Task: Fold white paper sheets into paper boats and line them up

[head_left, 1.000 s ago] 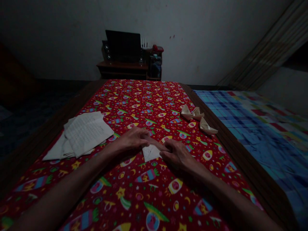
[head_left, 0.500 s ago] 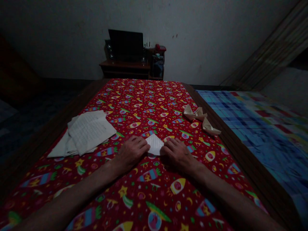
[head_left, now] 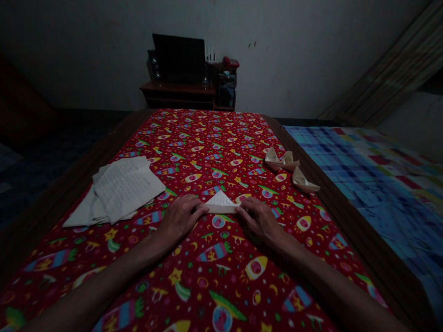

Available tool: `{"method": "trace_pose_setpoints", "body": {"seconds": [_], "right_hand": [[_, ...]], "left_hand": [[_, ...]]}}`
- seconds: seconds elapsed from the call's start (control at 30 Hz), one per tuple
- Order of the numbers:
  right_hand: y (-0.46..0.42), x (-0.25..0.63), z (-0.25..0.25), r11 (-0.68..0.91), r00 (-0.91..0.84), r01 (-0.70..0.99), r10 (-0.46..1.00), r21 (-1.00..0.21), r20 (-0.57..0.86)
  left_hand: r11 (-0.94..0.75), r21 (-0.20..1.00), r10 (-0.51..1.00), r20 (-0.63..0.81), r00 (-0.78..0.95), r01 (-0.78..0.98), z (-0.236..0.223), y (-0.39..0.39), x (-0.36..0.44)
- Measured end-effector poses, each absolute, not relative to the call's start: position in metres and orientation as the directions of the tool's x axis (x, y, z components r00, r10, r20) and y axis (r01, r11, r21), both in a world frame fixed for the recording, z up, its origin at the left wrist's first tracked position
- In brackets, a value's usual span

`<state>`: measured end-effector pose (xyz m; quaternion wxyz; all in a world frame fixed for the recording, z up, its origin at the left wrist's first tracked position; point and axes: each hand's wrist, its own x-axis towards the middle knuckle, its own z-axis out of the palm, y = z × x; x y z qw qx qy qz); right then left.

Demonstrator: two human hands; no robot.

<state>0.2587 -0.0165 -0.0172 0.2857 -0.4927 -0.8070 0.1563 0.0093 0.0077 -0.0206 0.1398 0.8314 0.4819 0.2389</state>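
Pinching folded paper (head_left: 221, 204) endwise, left hand (head_left: 182, 216) and right hand (head_left: 260, 218) are probably creasing, though dimly seen, next needing even pressure.

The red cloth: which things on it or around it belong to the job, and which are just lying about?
In the job:
- folded paper, pinched at its ends by the left hand and right hand
- red cloth beneath
- probably the pile of sheets and three folded paper shapes

Just lying about, it seems:
- dark screen
- desk
- blue checked cloth
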Motion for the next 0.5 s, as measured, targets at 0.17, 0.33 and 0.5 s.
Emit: {"method": "trace_pose_setpoints", "body": {"seconds": [0.17,0.33,0.5], "right_hand": [[-0.0161,0.2583,-0.0151,0.392,-0.292,0.8,0.916,-0.455,0.276],[-0.0173,0.258,-0.013,0.357,-0.29,0.872,0.928,-0.335,0.236],[-0.0159,0.2557,-0.0085,0.319,-0.276,0.914,0.942,-0.25,0.193]], "left_hand": [[-0.472,0.425,0.882,0.245,0.403,0.773,-0.02,0.0093,0.0067],[-0.481,0.323,0.869,0.294,0.397,0.815,-0.0168,0.0098,0.0093],[-0.49,0.199,0.854,0.305,0.421,0.849,-0.0147,0.0086,0.0123]]}}
